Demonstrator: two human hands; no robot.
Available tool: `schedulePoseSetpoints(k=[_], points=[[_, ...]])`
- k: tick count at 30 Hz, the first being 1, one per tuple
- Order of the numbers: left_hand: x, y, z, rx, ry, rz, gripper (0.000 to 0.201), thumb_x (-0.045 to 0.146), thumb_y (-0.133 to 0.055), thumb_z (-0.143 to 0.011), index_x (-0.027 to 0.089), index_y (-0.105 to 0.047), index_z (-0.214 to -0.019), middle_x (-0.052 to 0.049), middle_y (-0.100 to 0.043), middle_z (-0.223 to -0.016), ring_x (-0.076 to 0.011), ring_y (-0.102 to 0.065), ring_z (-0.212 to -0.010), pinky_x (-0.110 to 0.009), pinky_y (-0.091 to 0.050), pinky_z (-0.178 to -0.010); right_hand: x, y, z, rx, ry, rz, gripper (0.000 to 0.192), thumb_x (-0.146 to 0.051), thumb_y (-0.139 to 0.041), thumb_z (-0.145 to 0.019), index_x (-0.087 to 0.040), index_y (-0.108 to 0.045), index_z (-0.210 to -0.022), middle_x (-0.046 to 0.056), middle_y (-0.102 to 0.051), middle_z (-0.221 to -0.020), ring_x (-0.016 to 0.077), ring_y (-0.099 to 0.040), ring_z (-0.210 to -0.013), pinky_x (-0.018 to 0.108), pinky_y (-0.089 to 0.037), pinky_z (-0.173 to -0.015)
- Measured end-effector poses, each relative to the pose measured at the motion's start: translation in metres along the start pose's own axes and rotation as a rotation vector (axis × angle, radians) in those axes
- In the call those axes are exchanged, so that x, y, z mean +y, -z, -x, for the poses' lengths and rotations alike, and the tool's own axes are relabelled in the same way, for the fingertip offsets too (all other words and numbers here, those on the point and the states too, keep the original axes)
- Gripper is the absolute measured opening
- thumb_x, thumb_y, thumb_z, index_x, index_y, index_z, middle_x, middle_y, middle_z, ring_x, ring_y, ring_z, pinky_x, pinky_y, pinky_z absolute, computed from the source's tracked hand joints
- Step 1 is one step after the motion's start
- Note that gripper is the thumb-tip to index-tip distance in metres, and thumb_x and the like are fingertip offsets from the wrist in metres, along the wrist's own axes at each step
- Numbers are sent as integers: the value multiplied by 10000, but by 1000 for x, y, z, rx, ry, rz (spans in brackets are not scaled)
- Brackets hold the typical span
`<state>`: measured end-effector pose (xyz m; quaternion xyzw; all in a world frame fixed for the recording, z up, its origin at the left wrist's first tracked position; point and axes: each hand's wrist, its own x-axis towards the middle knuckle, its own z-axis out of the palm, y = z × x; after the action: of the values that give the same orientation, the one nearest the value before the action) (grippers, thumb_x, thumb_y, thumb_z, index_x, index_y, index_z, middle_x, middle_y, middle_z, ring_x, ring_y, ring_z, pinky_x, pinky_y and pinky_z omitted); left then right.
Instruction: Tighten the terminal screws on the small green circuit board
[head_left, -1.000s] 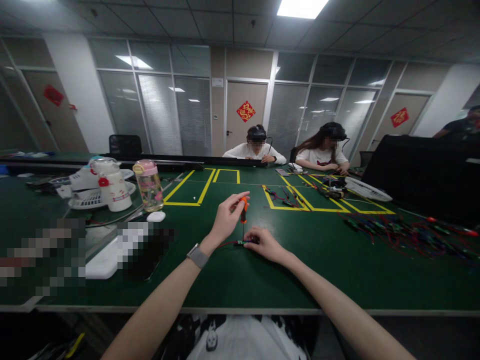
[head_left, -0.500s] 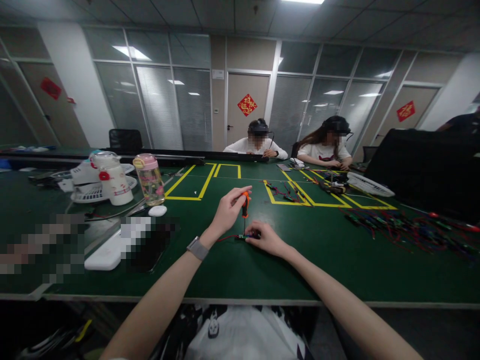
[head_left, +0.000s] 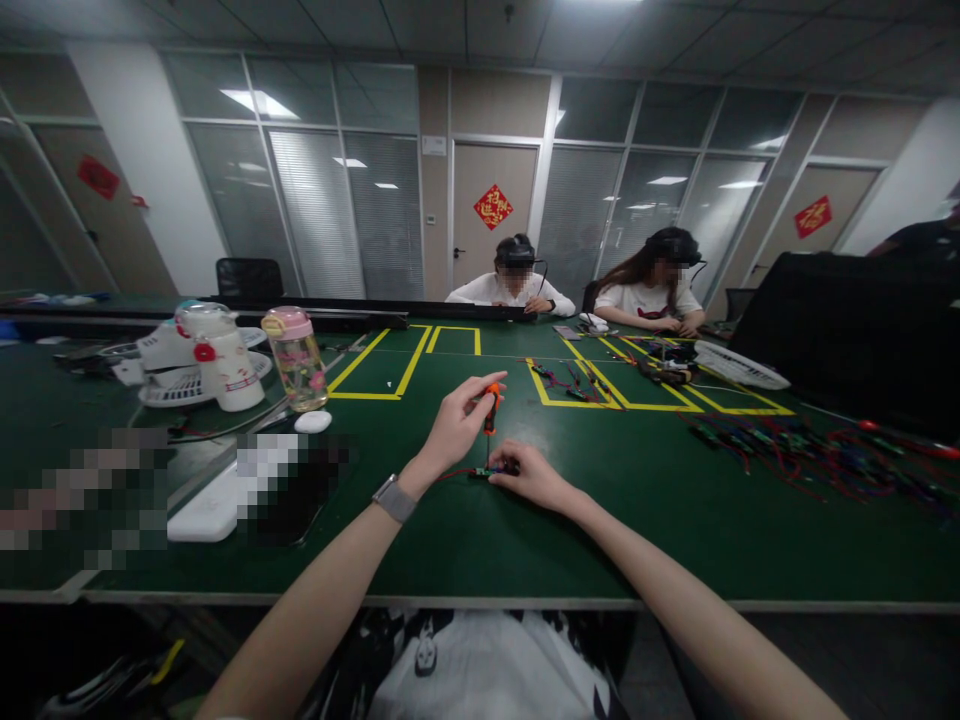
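Note:
My left hand (head_left: pixel 454 428) grips the orange handle of a small screwdriver (head_left: pixel 490 408), held upright with its tip down on a small black part (head_left: pixel 484 472) lying on the green table (head_left: pixel 480 540). A red wire (head_left: pixel 452 473) runs left from that part. My right hand (head_left: pixel 530 473) pinches the part from the right and holds it flat against the table. A grey watch sits on my left wrist.
At the left stand a white jug (head_left: pixel 223 362), a clear bottle with a pink lid (head_left: pixel 297 357) and a white fan (head_left: pixel 169 385). A heap of red and black wired parts (head_left: pixel 817 455) lies at the right. Two people sit across the table behind yellow tape rectangles (head_left: pixel 390 372).
The view has tilted slightly, so everything sits a little higher in frame. Both hands stay on the screwdriver and the part, with my left fingers shifting on the handle.

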<state>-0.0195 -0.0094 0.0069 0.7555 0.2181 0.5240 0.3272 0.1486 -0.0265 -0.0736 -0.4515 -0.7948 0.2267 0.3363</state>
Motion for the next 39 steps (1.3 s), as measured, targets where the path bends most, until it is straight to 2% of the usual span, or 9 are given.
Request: schedulePoseSetpoints(k=[7,13,18,24,28,31,34,36,39], points=[[0,-1,1,54,-36,-88,281,286,-567,-884,237,-671,-1140,-51,-584,-1002,-149,-587,-896,-224,-513,-730,-1,-1,1,-32,52,29,132,-85,-644,-766,-165,-643,-870,-11,-505,-791,129,-499,-708,249,-403,-678],[-2,-1,0,0,30,66,358,247,-501,-912,219,-592,-1257,-66,-614,-1054,-135,-612,-846,-234,-522,-709,-1,-1,1,-38,52,23,139,-72,-632,-764,-163,-630,-869,-2,-510,-814,132,-506,-721,255,-412,-688],[-1,-1,0,59,-32,-84,281,258,-601,-865,235,-668,-1137,-36,-577,-983,-137,-582,-878,-224,-510,-737,-1,-1,1,-24,43,14,169,-59,-638,-744,-167,-634,-873,-2,-516,-814,131,-508,-710,251,-416,-670],[1,-2,0,-3,-7,-7,343,244,-465,-943,242,-585,-1265,-56,-609,-1096,-144,-612,-933,-243,-515,-772,0,-2,1,-22,32,21,143,-87,-654,-750,-162,-641,-872,-3,-522,-803,129,-506,-701,249,-411,-656],[0,-2,0,102,-47,-95,299,248,-568,-892,227,-643,-1180,-43,-603,-1003,-137,-609,-861,-242,-517,-749,0,-2,0,-25,10,21,139,-91,-654,-753,-155,-651,-876,-2,-524,-795,129,-508,-697,249,-408,-649],[1,0,0,119,-104,-214,294,246,-580,-887,244,-655,-1172,-44,-589,-1026,-151,-592,-938,-262,-500,-826,0,-2,0,-19,2,22,134,-94,-661,-748,-157,-658,-866,-7,-519,-780,124,-508,-685,248,-410,-646],[1,2,-1,52,-111,-173,324,227,-478,-940,254,-616,-1232,-55,-599,-1143,-165,-578,-1065,-285,-470,-921,1,-3,0,-5,-8,26,132,-101,-678,-734,-159,-660,-851,-11,-519,-767,118,-503,-669,244,-410,-635],[0,2,-1,24,-88,-107,340,221,-459,-946,245,-595,-1257,-58,-617,-1129,-158,-603,-1013,-277,-490,-880,1,-3,0,5,-25,30,131,-118,-694,-725,-159,-658,-844,-11,-530,-761,117,-502,-662,240,-407,-623],[-2,1,-1,74,-73,-117,309,243,-548,-902,234,-636,-1199,-45,-613,-1005,-140,-605,-874,-255,-514,-782,2,-2,0,5,-52,34,123,-138,-702,-725,-160,-656,-837,-14,-546,-731,117,-501,-651,238,-399,-611]])
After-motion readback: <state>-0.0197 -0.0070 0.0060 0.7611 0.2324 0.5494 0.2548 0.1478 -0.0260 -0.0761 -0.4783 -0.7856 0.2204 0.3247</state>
